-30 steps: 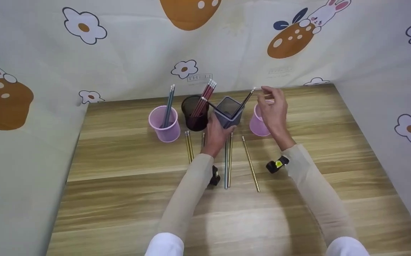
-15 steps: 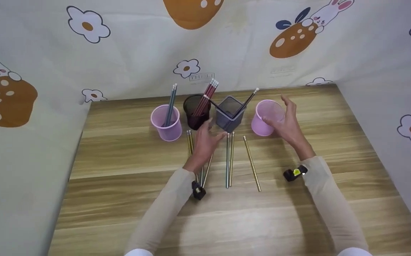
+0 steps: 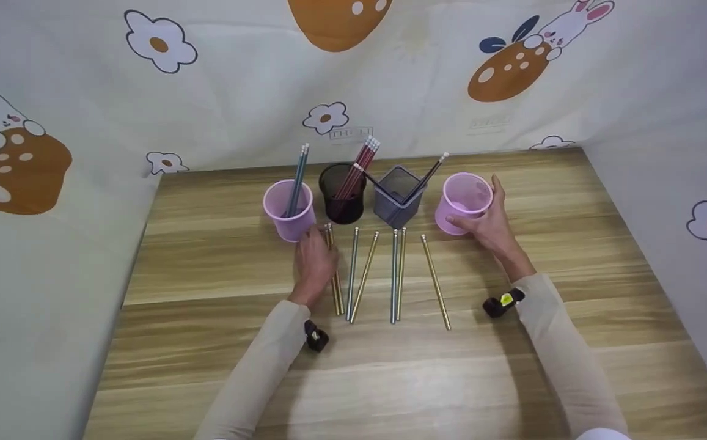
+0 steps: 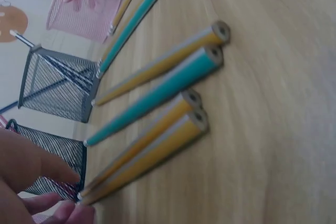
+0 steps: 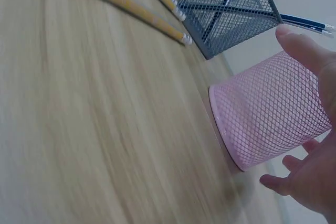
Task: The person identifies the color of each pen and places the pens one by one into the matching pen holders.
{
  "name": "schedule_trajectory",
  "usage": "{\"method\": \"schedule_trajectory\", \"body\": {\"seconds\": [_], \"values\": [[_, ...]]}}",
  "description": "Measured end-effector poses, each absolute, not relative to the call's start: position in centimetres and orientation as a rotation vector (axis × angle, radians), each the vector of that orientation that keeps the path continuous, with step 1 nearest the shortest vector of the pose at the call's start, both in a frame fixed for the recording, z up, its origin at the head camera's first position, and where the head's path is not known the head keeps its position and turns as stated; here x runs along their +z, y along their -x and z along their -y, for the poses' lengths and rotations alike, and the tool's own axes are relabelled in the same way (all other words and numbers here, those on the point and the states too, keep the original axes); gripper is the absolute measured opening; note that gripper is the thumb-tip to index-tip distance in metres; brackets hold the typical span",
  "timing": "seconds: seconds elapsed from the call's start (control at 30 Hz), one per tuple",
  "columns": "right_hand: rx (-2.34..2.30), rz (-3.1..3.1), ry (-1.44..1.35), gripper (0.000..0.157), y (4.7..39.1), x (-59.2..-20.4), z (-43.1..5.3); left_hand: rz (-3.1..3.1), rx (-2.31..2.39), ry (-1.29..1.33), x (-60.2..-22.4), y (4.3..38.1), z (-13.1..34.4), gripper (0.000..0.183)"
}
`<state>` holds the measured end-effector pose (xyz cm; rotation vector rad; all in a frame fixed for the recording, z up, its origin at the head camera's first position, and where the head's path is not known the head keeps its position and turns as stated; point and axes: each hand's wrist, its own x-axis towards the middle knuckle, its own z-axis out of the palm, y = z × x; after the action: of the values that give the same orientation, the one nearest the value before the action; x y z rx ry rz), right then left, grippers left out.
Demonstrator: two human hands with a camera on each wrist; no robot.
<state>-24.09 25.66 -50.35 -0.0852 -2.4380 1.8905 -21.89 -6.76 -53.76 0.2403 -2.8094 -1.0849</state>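
My left hand (image 3: 315,260) is low beside the front of the left pink mesh pencil cup (image 3: 292,229). In the left wrist view its fingertips are apart, on either side of the eraser ends of two yellow pencils (image 4: 152,153) lying side by side. My right hand (image 3: 495,231) holds the other pink mesh pencil cup (image 3: 451,214), thumb across the front and fingers round its far right side. This cup stands upright with no pencils inside. In the right wrist view its mesh wall (image 5: 268,114) shows between thumb and fingers.
Between the pink cups stand a round black mesh cup (image 3: 344,211) with dark red pencils and a square grey mesh cup (image 3: 396,211) with dark pencils. Teal pencils (image 3: 352,275) and yellow pencils (image 3: 436,282) lie in front on the wooden table (image 3: 206,348). Patterned cloth (image 3: 237,91) hangs behind.
My left hand has left the square cup and moved left and down to the two leftmost yellow pencils. My right hand has come down from above the right pink cup to grip its side.
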Motion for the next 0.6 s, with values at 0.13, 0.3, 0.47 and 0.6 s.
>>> {"method": "schedule_trajectory", "body": {"seconds": [0.13, 0.3, 0.47, 0.6], "values": [[1.945, 2.377, 0.085, 0.114, 24.4, -51.4, -25.9, 2.848, -1.098, -0.266, -53.9, 22.2, 7.1, 0.026], [1.945, 2.387, 0.058, 0.099, 25.3, -53.5, -26.6, 2.884, -1.115, -0.278, -53.5, 22.5, 7.2, 0.027], [1.865, 2.442, 0.045, 0.094, 26.1, -54.7, -27.3, 2.913, -1.111, -0.308, -53.3, 22.6, 6.9, 0.026], [1.839, 2.453, 0.026, 0.094, 26.2, -54.9, -27.4, 2.924, -1.102, -0.305, -53.5, 22.6, 6.6, 0.022]]}}
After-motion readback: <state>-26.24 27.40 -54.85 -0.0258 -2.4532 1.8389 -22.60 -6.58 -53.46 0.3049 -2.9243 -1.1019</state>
